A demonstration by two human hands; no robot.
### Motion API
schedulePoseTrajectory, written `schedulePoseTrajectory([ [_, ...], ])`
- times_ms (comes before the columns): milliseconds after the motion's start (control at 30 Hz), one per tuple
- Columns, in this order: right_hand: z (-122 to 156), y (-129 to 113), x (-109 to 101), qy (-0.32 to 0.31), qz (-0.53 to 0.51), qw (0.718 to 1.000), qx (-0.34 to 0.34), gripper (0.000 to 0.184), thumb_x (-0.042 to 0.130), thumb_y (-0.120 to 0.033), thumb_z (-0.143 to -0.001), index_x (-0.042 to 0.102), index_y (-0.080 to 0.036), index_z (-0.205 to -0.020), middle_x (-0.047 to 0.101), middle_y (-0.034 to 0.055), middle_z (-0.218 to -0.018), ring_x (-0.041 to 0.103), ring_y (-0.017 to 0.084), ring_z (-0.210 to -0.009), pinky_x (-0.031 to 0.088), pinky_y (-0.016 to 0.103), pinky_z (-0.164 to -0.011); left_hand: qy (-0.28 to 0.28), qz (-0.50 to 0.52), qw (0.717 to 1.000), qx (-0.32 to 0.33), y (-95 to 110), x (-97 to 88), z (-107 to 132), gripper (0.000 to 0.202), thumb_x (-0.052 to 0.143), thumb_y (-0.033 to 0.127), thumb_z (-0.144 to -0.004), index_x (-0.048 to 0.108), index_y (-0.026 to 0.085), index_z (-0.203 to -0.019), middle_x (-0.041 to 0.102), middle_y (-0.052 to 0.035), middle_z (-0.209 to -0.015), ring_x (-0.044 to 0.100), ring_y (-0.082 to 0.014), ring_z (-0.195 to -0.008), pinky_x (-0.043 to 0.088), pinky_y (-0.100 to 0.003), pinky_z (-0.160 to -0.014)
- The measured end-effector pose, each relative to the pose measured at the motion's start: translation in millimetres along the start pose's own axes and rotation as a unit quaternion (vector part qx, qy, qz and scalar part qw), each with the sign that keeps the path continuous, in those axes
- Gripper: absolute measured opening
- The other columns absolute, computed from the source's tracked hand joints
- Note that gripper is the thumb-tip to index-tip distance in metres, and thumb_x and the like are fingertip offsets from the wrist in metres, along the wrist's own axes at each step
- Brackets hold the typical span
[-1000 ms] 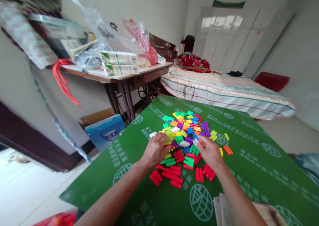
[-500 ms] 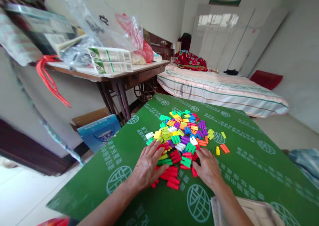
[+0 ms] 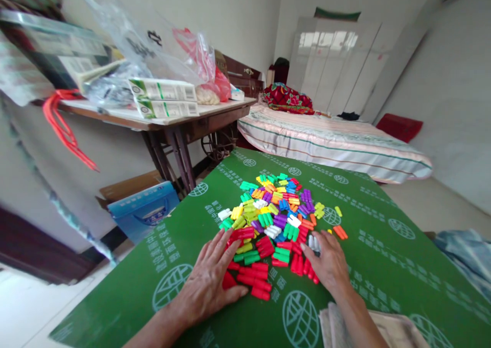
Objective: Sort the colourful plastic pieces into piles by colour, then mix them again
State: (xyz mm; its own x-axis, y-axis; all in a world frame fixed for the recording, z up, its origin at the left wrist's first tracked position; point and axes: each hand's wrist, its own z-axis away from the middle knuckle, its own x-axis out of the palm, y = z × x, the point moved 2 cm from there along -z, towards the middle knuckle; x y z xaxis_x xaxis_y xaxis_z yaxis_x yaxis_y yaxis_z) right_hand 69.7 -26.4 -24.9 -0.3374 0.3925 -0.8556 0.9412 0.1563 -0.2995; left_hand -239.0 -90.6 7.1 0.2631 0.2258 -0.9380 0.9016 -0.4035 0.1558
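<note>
A heap of small plastic building pieces [image 3: 264, 217], shaped like short joined tubes, lies on the green board [image 3: 360, 286]. They are red, green, yellow, white, purple, blue and orange. At the heap's near left edge, my left hand [image 3: 210, 271] rests with its fingers stretched out, touching or nearly touching some red pieces [image 3: 255, 274]. My right hand [image 3: 330, 261] is at the right edge, thumb and fingers apart. A white piece [image 3: 313, 243] shows between its thumb and forefinger; it does not look gripped. More red pieces [image 3: 301, 266] lie beside the right thumb.
Loose orange pieces [image 3: 340, 232] and a yellow-green piece [image 3: 338, 211] lie right of the heap. A folded beige cloth [image 3: 395, 330] is under my right forearm. At the left stands a table [image 3: 169, 120] with boxes and plastic bags; a bed [image 3: 330, 138] is behind.
My left hand has shifted slightly left and towards me. My right hand has slid a little right, and the white piece and several red pieces beside it now show. The view has tilted slightly.
</note>
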Motion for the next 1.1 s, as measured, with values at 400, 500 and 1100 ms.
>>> schedulePoseTrajectory([
  [400,-8.3,-54.0,33.7,0.057,-0.132,0.988,-0.051,0.055,0.043,-0.051,-0.089,0.056,-0.008,-0.121,0.055,0.0219,-0.122,0.048,0.032,-0.118,0.042,0.049,-0.098,-0.01,-0.029,0.999,-0.016,4.4,20.7,-10.9,0.08,0.059,0.056,-0.077,0.032,0.021,-0.144,0.028,-0.0153,-0.152,0.027,-0.0362,-0.138,0.035,-0.055,-0.106],
  [500,-17.7,-66.0,35.1,0.077,-0.167,0.981,-0.062,0.051,0.046,-0.05,-0.088,0.054,-0.012,-0.123,0.055,0.0191,-0.124,0.048,0.031,-0.119,0.043,0.048,-0.098,0.008,-0.037,0.999,-0.008,6.8,23.9,-17.2,0.078,0.058,0.055,-0.077,0.034,0.02,-0.143,0.029,-0.0164,-0.151,0.031,-0.0356,-0.137,0.036,-0.054,-0.106],
  [1100,-90.3,107.3,24.4,-0.008,0.007,0.987,0.159,0.069,0.036,-0.06,-0.085,0.057,-0.006,-0.122,0.058,0.0225,-0.119,0.051,0.033,-0.115,0.039,0.05,-0.095,0.095,-0.063,0.988,-0.108,-101.2,9.9,-46.8,0.065,0.039,0.062,-0.085,0.052,0.013,-0.125,0.05,-0.0181,-0.136,0.045,-0.0313,-0.129,0.041,-0.045,-0.105],
])
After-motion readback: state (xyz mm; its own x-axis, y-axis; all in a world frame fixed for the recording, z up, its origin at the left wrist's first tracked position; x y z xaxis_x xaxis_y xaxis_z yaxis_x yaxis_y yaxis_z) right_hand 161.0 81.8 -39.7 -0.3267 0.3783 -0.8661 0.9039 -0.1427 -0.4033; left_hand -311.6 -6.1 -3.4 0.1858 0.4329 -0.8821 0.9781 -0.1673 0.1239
